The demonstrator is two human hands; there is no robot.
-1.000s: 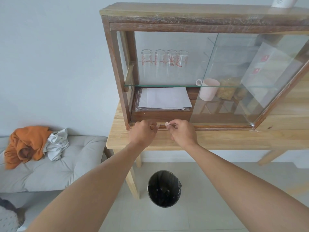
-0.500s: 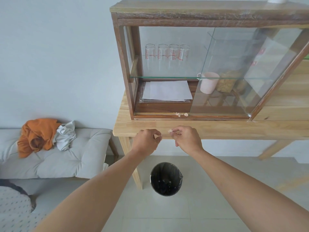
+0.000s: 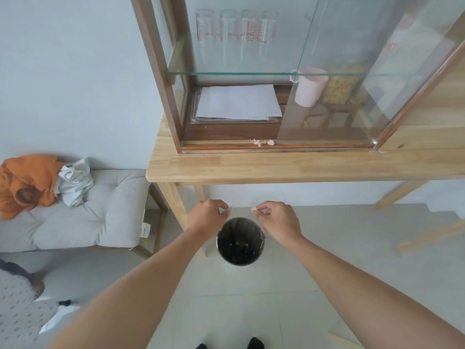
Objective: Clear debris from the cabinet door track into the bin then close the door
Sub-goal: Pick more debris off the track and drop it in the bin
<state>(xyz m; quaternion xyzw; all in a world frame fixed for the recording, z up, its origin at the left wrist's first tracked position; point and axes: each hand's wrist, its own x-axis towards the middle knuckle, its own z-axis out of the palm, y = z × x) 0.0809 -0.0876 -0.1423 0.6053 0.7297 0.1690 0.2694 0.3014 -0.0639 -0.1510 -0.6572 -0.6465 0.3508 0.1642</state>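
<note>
A wooden cabinet [image 3: 161,79] with a sliding glass door [image 3: 352,79] stands on a light wood table; the door is slid to the right, leaving the left half open. Small pale scraps of debris [image 3: 262,142] lie in the bottom door track [image 3: 226,146]. A black round bin [image 3: 239,241] sits on the floor below the table's front edge. My left hand [image 3: 207,217] pinches a small pale scrap [image 3: 229,209] above the bin's left rim. My right hand [image 3: 278,220] pinches another scrap [image 3: 253,209] above its right rim.
The table [image 3: 276,167] juts out above the bin, with a leg [image 3: 176,205] just left of my left hand. A grey cushioned bench [image 3: 88,217] with orange and white cloths stands at the left. Inside the cabinet are papers, a pink mug and glasses.
Both hands have come away from the door track, each with a scrap, and dropped below the table edge to just above the bin. The view has tilted downward.
</note>
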